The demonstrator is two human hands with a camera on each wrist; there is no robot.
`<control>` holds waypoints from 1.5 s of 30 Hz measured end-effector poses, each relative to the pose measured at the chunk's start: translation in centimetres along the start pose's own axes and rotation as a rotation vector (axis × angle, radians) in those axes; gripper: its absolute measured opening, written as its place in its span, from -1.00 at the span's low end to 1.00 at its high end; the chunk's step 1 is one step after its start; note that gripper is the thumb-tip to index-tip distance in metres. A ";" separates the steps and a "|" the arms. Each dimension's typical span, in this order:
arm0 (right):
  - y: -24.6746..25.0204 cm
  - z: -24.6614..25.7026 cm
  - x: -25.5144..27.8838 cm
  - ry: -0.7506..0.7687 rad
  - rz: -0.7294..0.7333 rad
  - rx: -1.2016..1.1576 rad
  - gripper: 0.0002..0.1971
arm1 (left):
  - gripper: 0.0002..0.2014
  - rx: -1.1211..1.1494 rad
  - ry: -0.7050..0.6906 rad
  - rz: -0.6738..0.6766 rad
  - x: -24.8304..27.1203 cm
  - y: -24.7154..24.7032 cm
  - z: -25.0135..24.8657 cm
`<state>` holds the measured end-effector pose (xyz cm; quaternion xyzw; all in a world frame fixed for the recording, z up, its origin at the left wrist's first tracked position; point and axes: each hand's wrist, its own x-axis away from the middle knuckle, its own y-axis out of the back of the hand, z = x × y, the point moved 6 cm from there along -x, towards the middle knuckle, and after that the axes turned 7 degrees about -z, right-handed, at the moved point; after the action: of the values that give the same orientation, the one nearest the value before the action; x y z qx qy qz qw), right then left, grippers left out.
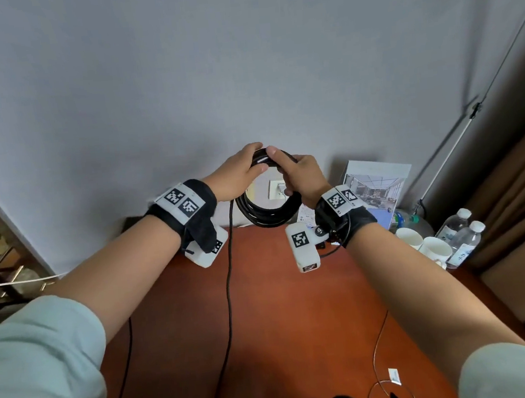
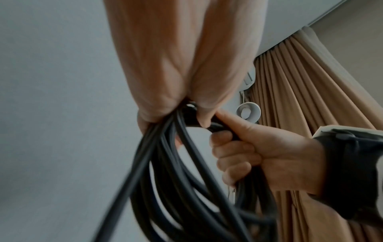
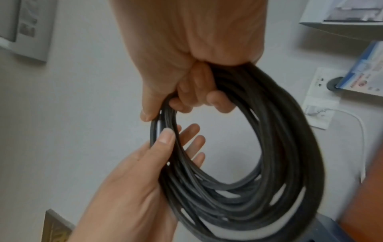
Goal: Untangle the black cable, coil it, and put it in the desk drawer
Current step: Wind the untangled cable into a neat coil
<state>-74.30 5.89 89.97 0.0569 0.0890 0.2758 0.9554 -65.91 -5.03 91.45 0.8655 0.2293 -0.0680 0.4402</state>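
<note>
- The thick black rubber-sheathed cable is mostly wound into a round coil of many turns, held up in the air above the far edge of the reddish-brown wooden bench, close to the grey wall.
- The right hand is closed around the top right of the coil, fingers curled through the ring; the right wrist view shows the turns bunched inside that fist.
- The left hand pinches the top left of the coil, thumb on one side of the strands and fingers lying fairly straight on the other.
- One loose tail drops from the coil past the left wrist, down over the bench and off its near edge; I judge that coiling is nearly done but this length is not yet wound in.
- To do it well, let the right hand act as the fixed anchor and have the left hand feed each new loop at the same size as the others, giving the cable a slight twist so it lies flat rather than kinking.
- Keep the tail clear of the thin white cord lying on the near right of the bench.
- The desk drawer is not visible in any view.
</note>
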 end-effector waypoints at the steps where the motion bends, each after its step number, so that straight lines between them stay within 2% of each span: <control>1: 0.1 -0.2 0.0 -0.017 -0.036 -0.032 -0.51 | -0.49 0.005 0.020 -0.055 -0.1 -0.2 0.4; 4: 0.5 -0.3 -0.1 -0.051 -0.114 -0.115 -0.50 | -0.56 0.074 0.065 -0.200 0.0 -0.6 0.9; 9: 0.6 -0.8 0.5 -0.133 -0.176 -0.314 -0.51 | -0.73 0.352 0.198 -0.418 0.0 -1.2 2.0; 12: 0.7 -1.2 0.9 -0.166 -0.212 -0.422 -0.53 | -0.76 0.497 0.293 -0.480 0.2 -1.7 1.9; 16: 0.9 -1.9 1.0 -0.201 -0.256 -0.486 -0.51 | -0.75 0.738 0.469 -0.453 0.2 -2.9 2.8; 18: 1.1 -2.2 0.9 -0.215 -0.235 -0.471 -0.51 | -0.69 0.635 0.468 -0.446 -0.1 -3.0 3.2; 22: 1.8 -1.7 0.0 -0.134 -0.114 -0.191 -0.49 | -0.68 0.406 0.405 -0.422 -0.2 -2.2 3.0; 26: 1.6 -0.3 -0.7 0.017 0.061 0.122 -0.54 | -0.74 0.070 0.251 -0.311 -0.5 -0.9 1.7; 30: 1.2 0.4 -1.2 0.092 0.104 0.229 -0.56 | -0.79 -0.070 0.133 -0.255 -1.0 0.0 0.2; 33: 1.3 0.2 -1.6 0.078 0.012 0.122 -0.56 | -0.79 -0.037 0.153 -0.319 -0.9 0.7 -0.3; 35: 1.3 -0.3 -1.6 0.047 -0.063 0.021 -0.57 | -0.79 0.091 0.288 -0.387 -0.7 0.7 0.6; 38: 1.3 -1.0 -1.5 -0.026 -0.198 -0.160 -0.63 | -0.81 0.623 0.563 -0.420 0.0 -1.2 2.5; 39: 1.2 -1.3 -1.4 -0.055 -0.226 -0.213 -0.64 | -0.82 0.774 0.615 -0.406 0.2 -1.8 2.5; 40: 1.1 -1.5 -1.3 -0.076 -0.235 -0.251 -0.66 | -0.82 0.834 0.635 -0.397 0.2 -2.1 2.5; 43: 0.8 -1.5 -1.5 -0.115 -0.106 -0.253 -0.67 | -0.82 0.758 0.608 -0.418 -0.2 -1.8 2.7; 45: 0.8 -1.1 -1.6 -0.119 0.019 -0.087 -0.73 | -0.78 0.589 0.543 -0.426 -0.4 -1.1 2.9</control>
<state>-76.27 5.73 89.29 0.0325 0.0195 0.2847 0.9579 -66.51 -6.89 89.07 0.8738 0.4803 0.0101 0.0752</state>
